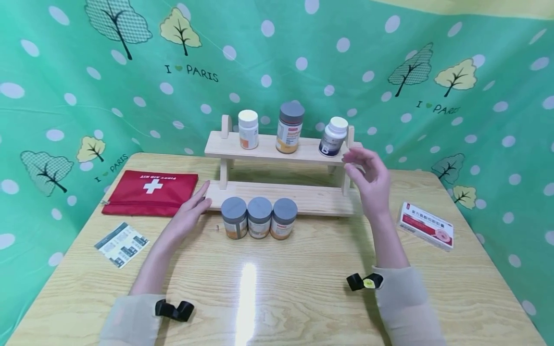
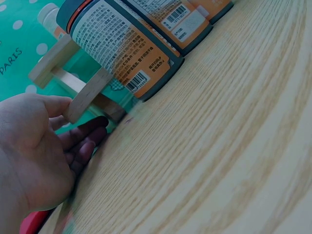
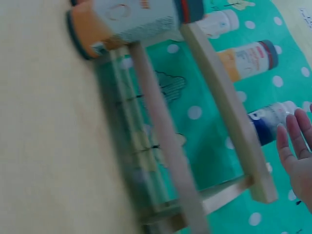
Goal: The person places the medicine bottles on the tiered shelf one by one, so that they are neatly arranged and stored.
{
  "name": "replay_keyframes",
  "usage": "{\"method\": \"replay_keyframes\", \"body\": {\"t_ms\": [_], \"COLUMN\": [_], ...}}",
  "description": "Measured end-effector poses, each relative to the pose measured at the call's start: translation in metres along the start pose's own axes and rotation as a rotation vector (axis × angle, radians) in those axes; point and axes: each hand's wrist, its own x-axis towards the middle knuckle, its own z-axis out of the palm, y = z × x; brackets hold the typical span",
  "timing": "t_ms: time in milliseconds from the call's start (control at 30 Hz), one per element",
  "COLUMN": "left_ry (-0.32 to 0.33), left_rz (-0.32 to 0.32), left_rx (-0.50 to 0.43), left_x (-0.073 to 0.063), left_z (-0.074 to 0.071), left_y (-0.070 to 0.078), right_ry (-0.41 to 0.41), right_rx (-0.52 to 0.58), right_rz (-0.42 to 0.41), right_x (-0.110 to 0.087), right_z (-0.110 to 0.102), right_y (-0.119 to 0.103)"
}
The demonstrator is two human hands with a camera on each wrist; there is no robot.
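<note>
Already, 3 bottles (image 1: 289, 132) stand shelved, upper centre; 3 mid-frame jars (image 1: 259, 218) aren't; left hand (image 1: 190, 211), right hand (image 1: 371, 179): fingers relaxed.

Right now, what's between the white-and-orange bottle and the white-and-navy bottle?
A grey-lidded, orange-and-white round jar stands between them, in the head view.

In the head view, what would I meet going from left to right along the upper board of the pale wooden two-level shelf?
Rounded pale wooden post, white plastic bottle with orange label, taller grey-lidded bottle with white-and-orange label, white-capped bottle with dark-blue base, bare right hand.
</note>
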Motion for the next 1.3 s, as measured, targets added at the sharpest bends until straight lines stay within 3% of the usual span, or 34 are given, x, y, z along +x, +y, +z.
{"method": "replay_keyframes", "body": {"t_ms": [333,633,1300], "left_ry": [-0.008,0.005,-0.019], "left_rz": [-0.021,-0.002,-0.013], "left_rx": [0.001,0.007,-0.012], "left_x": [-0.002,0.001,0.002], "left_z": [0.000,0.000,-0.001], "left_y": [0.003,0.001,-0.002], "right_ry": [-0.073,-0.170,-0.616], "right_rx": [-0.007,-0.107,-0.185], "right_rz": [0.070,0.133,0.285], "right_x": [-0.012,-0.019,-0.032], "right_z": [0.010,0.023,0.047], "right_y": [0.012,0.016,0.020]}}
